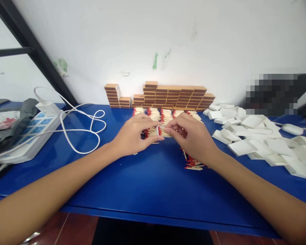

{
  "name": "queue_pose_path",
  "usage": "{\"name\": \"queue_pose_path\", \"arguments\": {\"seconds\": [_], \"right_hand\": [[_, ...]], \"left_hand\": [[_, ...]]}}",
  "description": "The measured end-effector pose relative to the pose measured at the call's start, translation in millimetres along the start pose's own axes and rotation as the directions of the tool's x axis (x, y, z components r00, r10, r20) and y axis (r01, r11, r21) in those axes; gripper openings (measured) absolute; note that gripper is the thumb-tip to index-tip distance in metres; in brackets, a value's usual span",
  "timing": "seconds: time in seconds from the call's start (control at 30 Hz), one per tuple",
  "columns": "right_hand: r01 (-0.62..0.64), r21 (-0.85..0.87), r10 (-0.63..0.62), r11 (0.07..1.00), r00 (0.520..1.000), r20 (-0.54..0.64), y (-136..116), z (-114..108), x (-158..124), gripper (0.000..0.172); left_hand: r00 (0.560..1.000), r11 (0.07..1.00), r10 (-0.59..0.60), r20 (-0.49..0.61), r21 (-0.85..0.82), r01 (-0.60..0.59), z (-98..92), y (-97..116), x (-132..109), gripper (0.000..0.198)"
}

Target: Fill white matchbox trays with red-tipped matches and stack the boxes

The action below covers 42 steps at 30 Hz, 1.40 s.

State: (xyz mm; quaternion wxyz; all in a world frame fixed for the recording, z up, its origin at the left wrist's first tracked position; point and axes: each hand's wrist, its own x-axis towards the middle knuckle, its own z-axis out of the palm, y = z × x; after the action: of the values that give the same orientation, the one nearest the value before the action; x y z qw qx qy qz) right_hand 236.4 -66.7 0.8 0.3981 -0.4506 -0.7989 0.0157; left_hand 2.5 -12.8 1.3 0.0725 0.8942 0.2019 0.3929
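Between both hands is a small white matchbox tray (157, 130) with red-headed matchsticks at it. My left hand (136, 134) pinches the tray's left end between thumb and fingers. At the other side, my right hand (191, 134) is closed, thumb against fingers, on matchsticks at the tray; its far fingers are partly hidden. Rows of matchsticks (153, 112) with red heads to the left lie just behind the hands. A loose pile of matchsticks (193, 165) lies under and in front of my right wrist.
Closed matchboxes (165, 95) are stacked along the wall. A heap of white trays (260, 136) covers the right of the blue table (142, 194). On the left are a power strip (37, 131), looping white cable (63, 126) and a grey bag (20, 114). A dark, partly blurred object (283, 98) stands back right.
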Motion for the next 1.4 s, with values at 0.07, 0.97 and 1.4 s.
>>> {"name": "queue_pose_path", "arguments": {"seconds": [0.07,0.97,1.4], "right_hand": [[-0.007,-0.001,0.007,1.000,1.000,-0.014,-2.2,-0.8,0.5,0.006],[0.089,0.060,-0.102,0.994,0.956,0.275,-7.3,22.9,-11.1,0.017],[0.041,0.026,-0.048,0.999,0.928,0.370,-13.7,15.6,-8.3,0.011]], "left_hand": [[1.000,1.000,-0.007,-0.003,0.022,0.007,-0.5,-0.9,0.4,0.042],[0.985,0.956,-0.157,-0.075,0.239,0.171,-3.0,-14.0,-0.5,0.037],[0.989,0.958,-0.133,-0.064,0.247,0.145,-2.5,-16.7,-1.6,0.039]]}}
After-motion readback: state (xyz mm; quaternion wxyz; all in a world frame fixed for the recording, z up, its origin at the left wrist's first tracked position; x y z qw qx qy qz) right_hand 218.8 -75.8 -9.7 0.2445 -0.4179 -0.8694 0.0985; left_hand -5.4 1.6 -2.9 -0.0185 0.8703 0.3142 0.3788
